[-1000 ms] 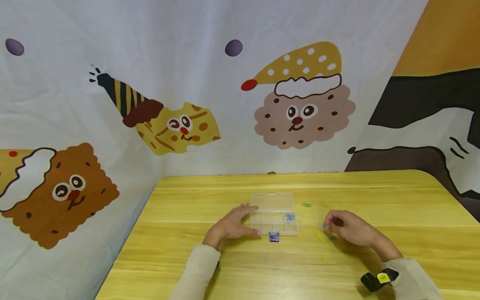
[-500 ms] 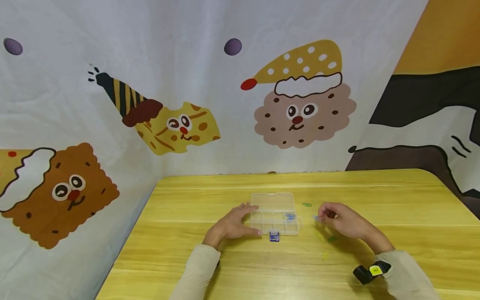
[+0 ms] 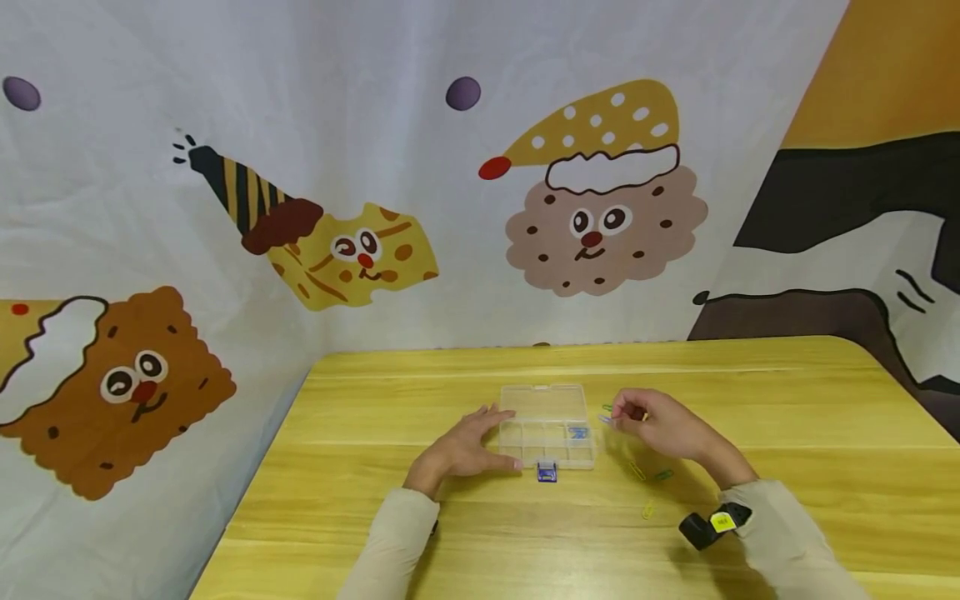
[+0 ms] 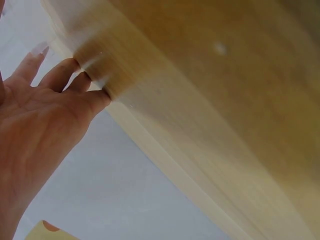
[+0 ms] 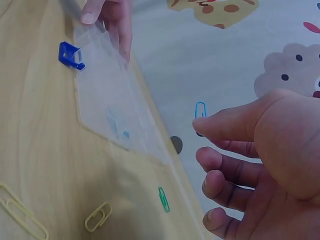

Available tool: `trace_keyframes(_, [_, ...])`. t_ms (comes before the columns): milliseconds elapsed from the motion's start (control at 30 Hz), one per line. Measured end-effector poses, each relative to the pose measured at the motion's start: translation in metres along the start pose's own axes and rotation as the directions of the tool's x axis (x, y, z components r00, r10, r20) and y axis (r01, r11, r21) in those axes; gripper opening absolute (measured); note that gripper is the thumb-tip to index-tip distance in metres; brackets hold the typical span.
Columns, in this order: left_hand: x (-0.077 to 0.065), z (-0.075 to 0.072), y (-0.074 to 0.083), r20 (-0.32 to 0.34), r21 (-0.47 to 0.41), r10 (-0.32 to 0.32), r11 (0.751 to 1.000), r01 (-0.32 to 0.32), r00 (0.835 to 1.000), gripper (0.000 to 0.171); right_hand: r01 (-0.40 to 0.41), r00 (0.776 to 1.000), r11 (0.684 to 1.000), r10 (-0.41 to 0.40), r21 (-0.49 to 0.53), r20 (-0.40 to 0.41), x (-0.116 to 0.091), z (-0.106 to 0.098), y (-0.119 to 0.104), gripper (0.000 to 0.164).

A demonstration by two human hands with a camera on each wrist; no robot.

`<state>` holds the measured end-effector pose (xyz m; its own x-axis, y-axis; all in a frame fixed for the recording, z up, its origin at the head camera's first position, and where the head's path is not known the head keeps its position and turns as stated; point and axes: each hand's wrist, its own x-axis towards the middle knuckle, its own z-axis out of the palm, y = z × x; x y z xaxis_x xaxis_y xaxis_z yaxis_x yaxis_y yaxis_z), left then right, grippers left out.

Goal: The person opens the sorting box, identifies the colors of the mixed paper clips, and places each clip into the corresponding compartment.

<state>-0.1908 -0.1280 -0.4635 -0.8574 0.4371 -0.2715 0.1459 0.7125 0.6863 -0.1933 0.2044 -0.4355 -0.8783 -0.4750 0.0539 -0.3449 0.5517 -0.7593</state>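
A clear plastic compartment box (image 3: 532,454) lies on the table with its lid (image 3: 543,402) raised back and a blue latch (image 3: 547,472) at the front. My left hand (image 3: 468,446) holds its left end, thumb at the front wall and fingers toward the hinge side. Between thumb and index finger, my right hand (image 3: 663,423) pinches a blue paper clip (image 5: 200,109), just right of the box. More blue paper clips (image 3: 577,433) sit in the back right compartment. In the left wrist view, the left fingertips (image 4: 75,62) touch the transparent edge.
Right of the box lie yellow paper clips (image 3: 637,471) and a green paper clip (image 3: 663,474) on the wooden table (image 3: 420,375). Another green paper clip (image 5: 164,199) is nearer the box, partly hidden in the head view. A printed cloth (image 3: 390,125) hangs behind the table.
My right hand has moved left and toward the back with the blue paper clip, closer to the box's right side. The left hand and the box have stayed in place.
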Motion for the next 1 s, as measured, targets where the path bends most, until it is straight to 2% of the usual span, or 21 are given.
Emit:
trace_keyframes(167, [-0.001, -0.001, 0.0, 0.002, 0.001, -0.006, 1.0, 0.006, 1.0, 0.085, -0.003, 1.0, 1.0, 0.003, -0.005, -0.009, 0.008, 0.003, -0.003, 0.008])
trace_keyframes(400, [-0.001, -0.001, 0.001, 0.003, 0.006, -0.01, 1.0, 0.01, 1.0, 0.085, 0.042, 0.999, 0.999, -0.042, -0.003, -0.003, 0.017, 0.006, -0.008, 0.008])
trace_keyframes(1000, [0.0, -0.001, 0.0, 0.003, -0.014, 0.001, 1.0, -0.001, 1.0, 0.085, 0.031, 1.0, 0.999, -0.031, 0.023, 0.006, 0.029, 0.017, -0.009, 0.011])
